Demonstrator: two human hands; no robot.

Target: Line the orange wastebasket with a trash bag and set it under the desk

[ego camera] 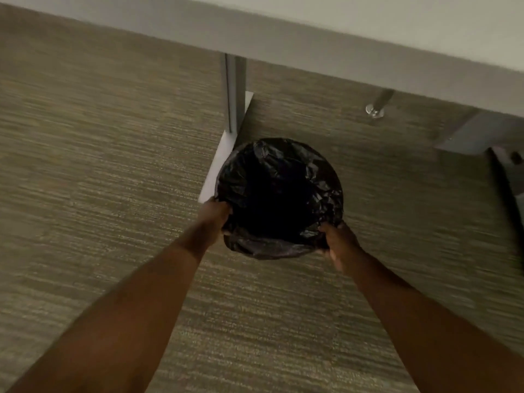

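A round wastebasket stands on the carpet, wholly covered by a black trash bag (279, 194) that lines its inside and folds over its rim; no orange shows. My left hand (214, 215) grips the bagged rim at its near left. My right hand (338, 242) grips the rim at its near right. The basket sits just in front of the white desk edge (312, 43), beside the desk's grey leg (235, 92).
The grey leg stands on a flat white foot plate (219, 165) that touches the basket's left side. A chrome foot (375, 110) and a grey panel (482, 131) lie under the desk at right. Striped beige carpet (99, 165) spreads to the left and in front.
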